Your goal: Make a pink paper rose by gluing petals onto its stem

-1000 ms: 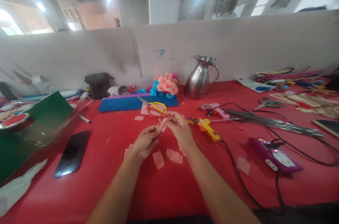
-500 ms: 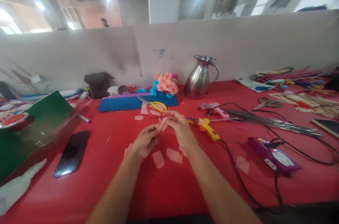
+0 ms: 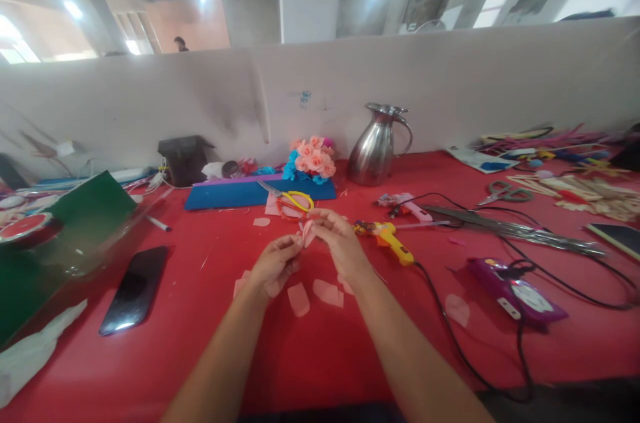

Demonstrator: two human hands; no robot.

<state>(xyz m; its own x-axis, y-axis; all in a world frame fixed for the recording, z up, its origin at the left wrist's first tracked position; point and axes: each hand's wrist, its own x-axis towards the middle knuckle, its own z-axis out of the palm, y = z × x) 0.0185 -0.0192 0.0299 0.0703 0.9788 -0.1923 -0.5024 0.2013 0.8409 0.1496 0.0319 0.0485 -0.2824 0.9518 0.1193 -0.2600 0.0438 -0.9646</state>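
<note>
A small pink piece [image 3: 309, 234] is pinched between the thumb and fingers of the right hand [image 3: 341, 244], near the centre of the frame. Its lower left edge is met by the fingertips of the left hand [image 3: 274, 268], which are pressed together there; whether a thin stem is also gripped cannot be told at this size. The piece is thus held between the two hands, raised above the red table [image 3: 300, 370], with its long axis seemingly tilted from lower left to upper right. More of it is covered by the right hand, which is judged the nearer; from the left hand, it lies up and to the right.

Below the hands, a loose pink petal [image 3: 299, 300] is laid flat, with its long axis pointed roughly away from the viewer, and beside it a second petal [image 3: 329, 293] is turned more crosswise. Just beyond the fingertips, yellow-handled scissors [image 3: 301, 198] are rested partly on a blue slab [image 3: 225, 194], behind which a bunch of flowers [image 3: 315, 161] is set. To the right of the right hand, a yellow glue gun [image 3: 399, 248] is laid, its nozzle end pointed leftward.
</note>
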